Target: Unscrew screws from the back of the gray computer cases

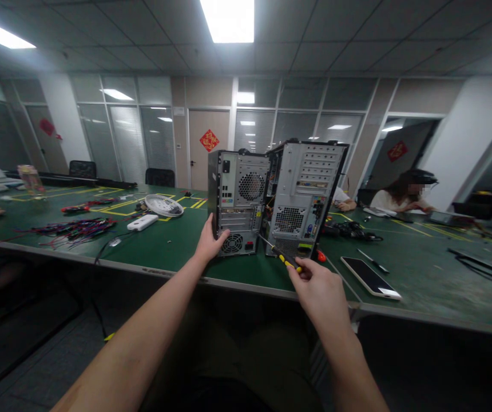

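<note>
Two desktop computer cases stand upright side by side near the table's front edge, rear panels facing me. My left hand (210, 240) grips the lower left edge of the left computer case (239, 214), its thumb on the rear panel. Between the fingers of my right hand (317, 283) is a screwdriver (286, 259) with a black and yellow handle. Its shaft slants up and left to the gap between the cases, by the left case's lower right edge. Whether the tip touches anything cannot be made out. The right computer case (301, 197) is taller and turned slightly.
On the green table (186, 260) lie tangled wires (74, 229), a white power strip (143, 222) and a white fan cover (163, 205) to the left. A phone (370, 277) and a thin pen-like tool (372, 261) lie right. Another person (404, 197) sits at the far right.
</note>
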The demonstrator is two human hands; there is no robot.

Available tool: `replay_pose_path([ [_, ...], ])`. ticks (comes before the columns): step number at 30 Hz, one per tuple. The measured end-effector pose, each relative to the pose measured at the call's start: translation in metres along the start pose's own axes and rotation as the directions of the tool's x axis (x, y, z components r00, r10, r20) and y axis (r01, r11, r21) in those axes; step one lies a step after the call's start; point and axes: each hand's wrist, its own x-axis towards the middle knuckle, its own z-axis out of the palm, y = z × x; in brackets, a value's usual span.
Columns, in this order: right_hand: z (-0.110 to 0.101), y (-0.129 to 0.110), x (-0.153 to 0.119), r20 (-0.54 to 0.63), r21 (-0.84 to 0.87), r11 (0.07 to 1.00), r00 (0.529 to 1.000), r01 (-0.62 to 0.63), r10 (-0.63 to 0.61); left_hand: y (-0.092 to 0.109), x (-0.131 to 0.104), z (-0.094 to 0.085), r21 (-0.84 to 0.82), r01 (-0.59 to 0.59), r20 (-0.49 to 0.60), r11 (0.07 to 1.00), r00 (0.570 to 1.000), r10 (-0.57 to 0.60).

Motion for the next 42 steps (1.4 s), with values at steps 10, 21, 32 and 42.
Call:
replay_pose_path([
  [10, -0.001, -0.001, 0.002, 0.046, -0.062, 0.996, 0.997, -0.057, 0.060, -0.003, 0.000, 0.001, -0.010, -0.003, -0.004, 1.000, 1.000, 0.003],
  [21, -0.002, -0.011, -0.002, 0.128, -0.162, 0.986, 0.990, -0.044, 0.065, 0.000, 0.000, 0.000, 0.009, 0.007, -0.001, 1.000, 1.000, -0.007],
  [32, 0.007, -0.016, -0.008, 0.042, -0.035, 0.999, 0.999, 0.013, -0.011, 0.001, 0.001, 0.001, -0.007, 0.005, -0.002, 1.000, 1.000, -0.005],
  [42, 0.009, -0.005, -0.007, 0.001, -0.073, 0.994, 0.997, 0.075, -0.076, -0.001, 0.001, 0.001, 0.001, -0.010, -0.007, 1.000, 1.000, 0.010],
])
